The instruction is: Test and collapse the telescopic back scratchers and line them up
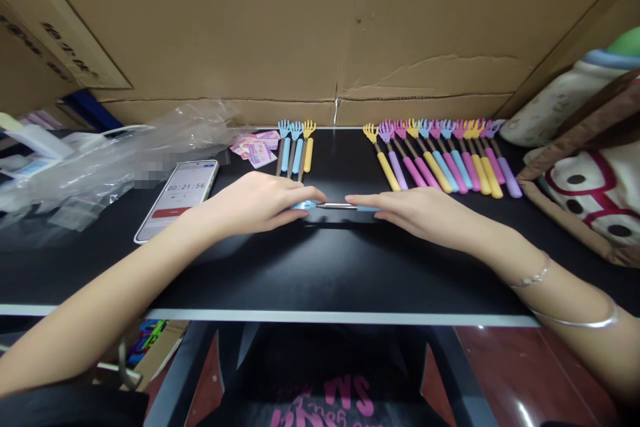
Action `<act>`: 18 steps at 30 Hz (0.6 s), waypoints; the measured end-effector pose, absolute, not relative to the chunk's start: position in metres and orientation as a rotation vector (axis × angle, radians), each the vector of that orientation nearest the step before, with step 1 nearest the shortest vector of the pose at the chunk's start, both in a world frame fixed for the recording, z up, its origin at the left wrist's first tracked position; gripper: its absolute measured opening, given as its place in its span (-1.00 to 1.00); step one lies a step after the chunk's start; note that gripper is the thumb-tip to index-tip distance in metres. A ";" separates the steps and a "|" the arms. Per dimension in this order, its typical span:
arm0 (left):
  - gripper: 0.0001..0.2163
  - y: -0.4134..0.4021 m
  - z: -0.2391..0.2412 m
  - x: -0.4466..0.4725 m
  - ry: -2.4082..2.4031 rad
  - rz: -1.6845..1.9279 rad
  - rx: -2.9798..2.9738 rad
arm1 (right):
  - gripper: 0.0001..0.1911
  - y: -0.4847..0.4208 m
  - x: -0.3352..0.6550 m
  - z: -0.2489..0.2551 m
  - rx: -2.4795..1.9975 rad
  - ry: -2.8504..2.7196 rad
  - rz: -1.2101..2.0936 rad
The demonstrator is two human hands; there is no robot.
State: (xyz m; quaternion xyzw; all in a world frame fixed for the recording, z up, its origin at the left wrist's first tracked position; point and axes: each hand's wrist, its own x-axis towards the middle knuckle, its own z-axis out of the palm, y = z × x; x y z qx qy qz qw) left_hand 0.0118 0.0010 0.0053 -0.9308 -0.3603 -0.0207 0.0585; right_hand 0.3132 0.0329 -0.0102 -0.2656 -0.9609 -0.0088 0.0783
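A back scratcher (340, 206) with light blue ends and a silver metal rod lies crosswise between my hands, just above the black table. My left hand (255, 203) pinches its blue claw end, mostly covered by the fingers. On the other side, the blue handle is gripped by my right hand (420, 217). Beyond my left hand is a small group of back scratchers (295, 153), two blue and one yellow, partly hidden by that hand. Behind my right hand lies a long row of several more back scratchers (440, 160) in yellow, purple, pink and blue.
Pink printed cards (257, 148) lie left of the small group. A phone (177, 197) running a timer and clear plastic bags (115, 160) are at the left. A cloth bag (595, 180) and a bottle (560, 100) stand at the right. Cardboard (320, 27) walls the back.
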 end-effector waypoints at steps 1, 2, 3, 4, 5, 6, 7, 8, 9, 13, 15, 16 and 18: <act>-0.71 0.001 0.005 0.012 -1.097 -0.061 -2.825 | -0.55 0.033 0.313 -0.010 -0.797 -2.878 -0.019; -0.71 0.001 0.006 0.012 -1.101 -0.063 -2.830 | -0.55 0.033 0.313 -0.010 -0.800 -2.880 -0.012; -0.71 0.001 0.006 0.012 -1.105 -0.064 -2.835 | -0.55 0.033 0.313 -0.010 -0.803 -2.881 -0.002; -0.72 0.001 0.006 0.012 -1.107 -0.065 -2.840 | -0.55 0.033 0.313 -0.010 -0.804 -2.882 0.008; -0.72 0.001 0.006 0.013 -1.112 -0.064 -2.843 | -0.56 0.033 0.313 -0.009 -0.804 -2.882 0.016; -0.72 0.001 0.007 0.013 -1.116 -0.062 -2.846 | -0.56 0.033 0.313 -0.009 -0.804 -2.880 0.021; -0.72 0.001 0.007 0.013 -1.119 -0.060 -2.849 | -0.56 0.033 0.312 -0.009 -0.805 -2.879 0.023; -0.73 0.001 0.007 0.013 -1.124 -0.058 -2.851 | -0.56 0.033 0.312 -0.008 -0.805 -2.878 0.023; -0.73 0.001 0.007 0.013 -1.128 -0.056 -2.853 | -0.56 0.033 0.312 -0.008 -0.805 -2.878 0.021; -0.73 0.000 0.008 0.013 -1.132 -0.051 -2.856 | -0.57 0.034 0.314 -0.008 -0.811 -2.880 0.017; -0.73 0.000 0.008 0.014 -1.130 -0.052 -2.854 | -0.57 0.034 0.314 -0.009 -0.811 -2.874 0.015; -0.73 0.000 0.008 0.014 -1.128 -0.055 -2.851 | -0.58 0.034 0.314 -0.009 -0.809 -2.871 0.011; -0.73 0.000 0.008 0.014 -1.122 -0.057 -2.843 | -0.58 0.034 0.314 -0.009 -0.804 -2.864 -0.003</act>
